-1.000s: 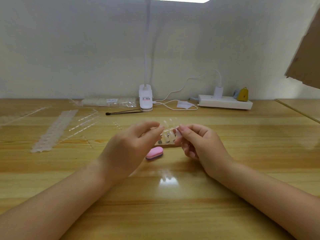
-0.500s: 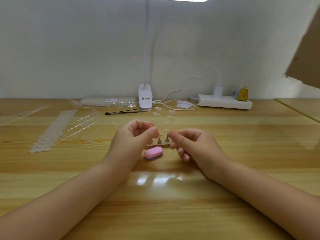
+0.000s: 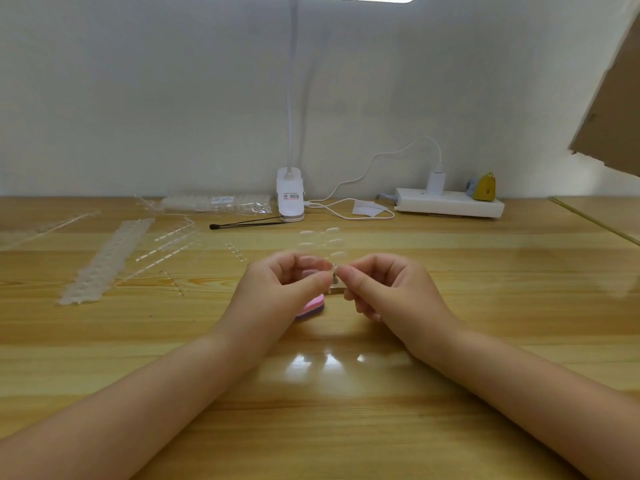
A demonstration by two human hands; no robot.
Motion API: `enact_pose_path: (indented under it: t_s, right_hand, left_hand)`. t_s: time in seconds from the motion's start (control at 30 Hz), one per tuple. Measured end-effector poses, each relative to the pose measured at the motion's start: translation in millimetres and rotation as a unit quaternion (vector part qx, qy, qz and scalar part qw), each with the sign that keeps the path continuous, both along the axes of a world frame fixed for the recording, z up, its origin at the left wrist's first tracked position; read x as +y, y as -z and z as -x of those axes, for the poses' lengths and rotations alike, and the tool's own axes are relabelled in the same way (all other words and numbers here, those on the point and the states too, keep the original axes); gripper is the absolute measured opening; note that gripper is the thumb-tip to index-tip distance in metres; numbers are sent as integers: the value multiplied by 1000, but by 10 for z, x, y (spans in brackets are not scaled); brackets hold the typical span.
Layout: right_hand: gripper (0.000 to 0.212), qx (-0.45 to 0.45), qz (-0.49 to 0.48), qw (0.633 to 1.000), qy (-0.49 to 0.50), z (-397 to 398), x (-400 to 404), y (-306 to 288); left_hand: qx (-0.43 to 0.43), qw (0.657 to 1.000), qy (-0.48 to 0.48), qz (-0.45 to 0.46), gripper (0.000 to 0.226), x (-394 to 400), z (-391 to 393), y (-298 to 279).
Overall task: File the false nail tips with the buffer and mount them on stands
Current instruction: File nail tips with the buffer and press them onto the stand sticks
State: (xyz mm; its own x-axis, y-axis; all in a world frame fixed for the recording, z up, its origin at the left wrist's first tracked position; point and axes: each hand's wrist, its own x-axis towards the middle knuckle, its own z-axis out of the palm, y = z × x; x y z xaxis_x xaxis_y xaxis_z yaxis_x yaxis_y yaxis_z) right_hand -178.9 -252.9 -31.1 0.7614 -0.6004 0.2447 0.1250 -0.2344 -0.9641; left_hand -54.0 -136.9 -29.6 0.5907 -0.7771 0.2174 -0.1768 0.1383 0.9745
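You pinch the clear tip strip (image 3: 322,245) between both hands, left hand (image 3: 280,292) and right hand (image 3: 384,289), fingers clenched on its lower end, likely to snap tips off above the buffer (image 3: 311,306).

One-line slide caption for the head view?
Both hands pinch a clear nail tip strip above the pink buffer.

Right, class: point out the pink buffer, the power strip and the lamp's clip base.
pink buffer (image 3: 313,305), head view, on its visible pink top by the left hand.
power strip (image 3: 450,204), head view, on its white casing.
lamp's clip base (image 3: 290,195), head view, on the clip's white front.
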Motion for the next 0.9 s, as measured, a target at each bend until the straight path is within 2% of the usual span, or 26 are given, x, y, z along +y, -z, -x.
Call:
enact_pose_path:
  t_s: [0.07,0.13,0.2,0.27,0.37,0.4,0.47,0.5,0.6,0.73,0.83,0.9]
  right_hand:
    - [8,-7,81,997,9,13,28,4]
    - [7,-16,198,979,31,31,43,18]
    - [10,-13,345,937,60,39,52,41]
    - [11,-6,416,907,70,29,59,51]
    - [8,-14,342,938,56,21,73,31]
    - [6,-16,309,950,50,18,69,25]
    - [9,-19,290,955,62,29,48,18]
    - [11,-19,298,951,77,35,31,16]
    - [12,-10,293,951,101,43,-14,11]
    - [12,34,248,965,84,30,-49,36]
    - [13,52,196,976,79,26,-80,28]
    - [14,55,146,985,74,23,-93,17]
  left_hand:
    - [-40,999,-3,-7,13,10,-11,13]
    - [-128,991,-36,-8,10,15,-6,34]
    - [-268,960,-84,-6,11,18,11,54]
    - [-369,922,-118,-7,14,20,12,59]
    - [-404,906,-121,-15,16,27,-11,35]
    - [-433,892,-129,-17,17,26,-11,23]
    - [-489,856,-166,-25,12,21,-43,7]
    - [-486,852,-189,-41,11,20,-98,-4]
    - [-393,873,-239,-161,10,43,-413,-30]
    - [-319,864,-204,-331,14,25,-702,-19]
    - [-366,808,-230,-401,43,13,-727,17]
    - [-428,775,-279,-372,51,17,-705,27]
